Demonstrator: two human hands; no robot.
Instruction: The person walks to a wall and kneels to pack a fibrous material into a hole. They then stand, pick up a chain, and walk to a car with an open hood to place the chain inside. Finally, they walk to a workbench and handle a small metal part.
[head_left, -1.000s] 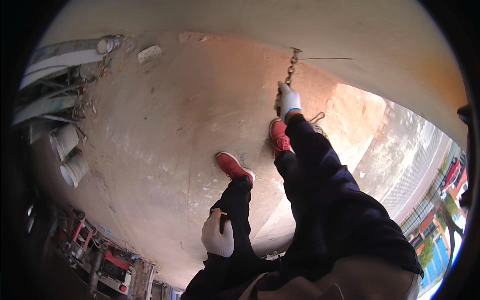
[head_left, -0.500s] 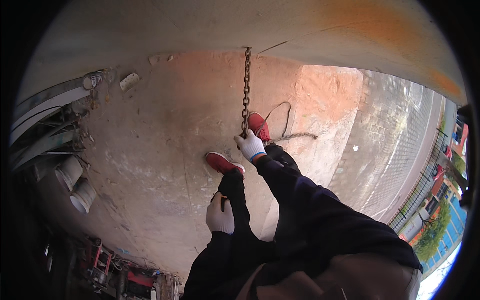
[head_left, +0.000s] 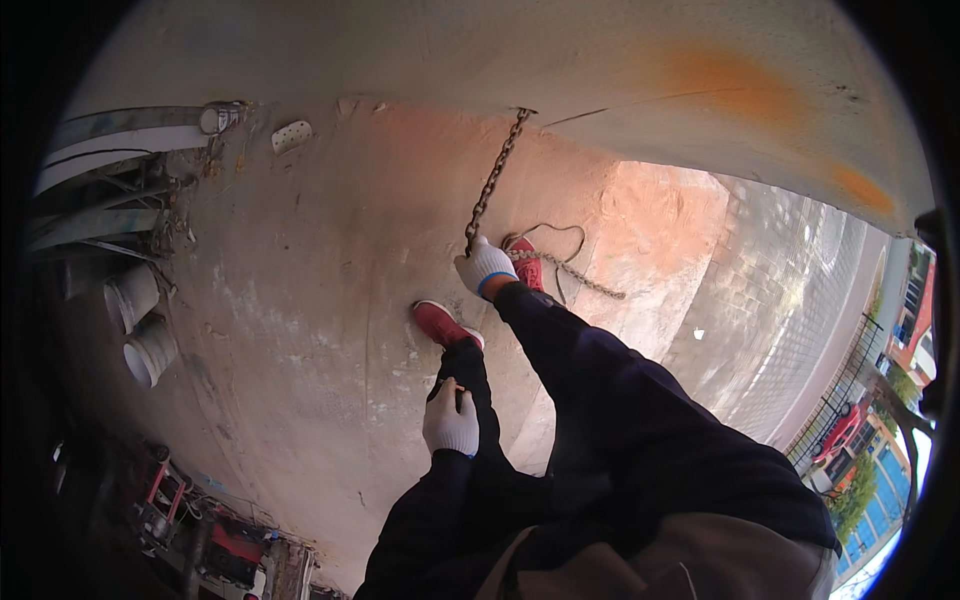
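Observation:
A rusty metal chain [head_left: 495,180] runs from a slot in a large grey metal surface [head_left: 600,60] with orange patches to my right hand [head_left: 484,267]. That hand, in a white knitted glove with a blue cuff, is closed round the chain's lower part. The loose end [head_left: 590,280] of the chain lies past my hand, across my red right shoe [head_left: 528,265]. A dark cord [head_left: 570,228] loops on the floor beside it. My left hand [head_left: 450,422], gloved too, is closed in front of my left leg on a small dark thing with an orange tip, mostly hidden.
My left red shoe [head_left: 442,325] stands on the dusty concrete floor [head_left: 300,270]. Metal beams [head_left: 130,130] and two pale buckets [head_left: 150,350] are at the left. Red machinery [head_left: 235,545] stands lower left. A black fence [head_left: 835,395] runs beyond the paving at the right.
My right hand has moved a little up and left with the chain, which now slants. The loose end shows more across my right shoe. My left hand stays closed, and the view has shifted slightly.

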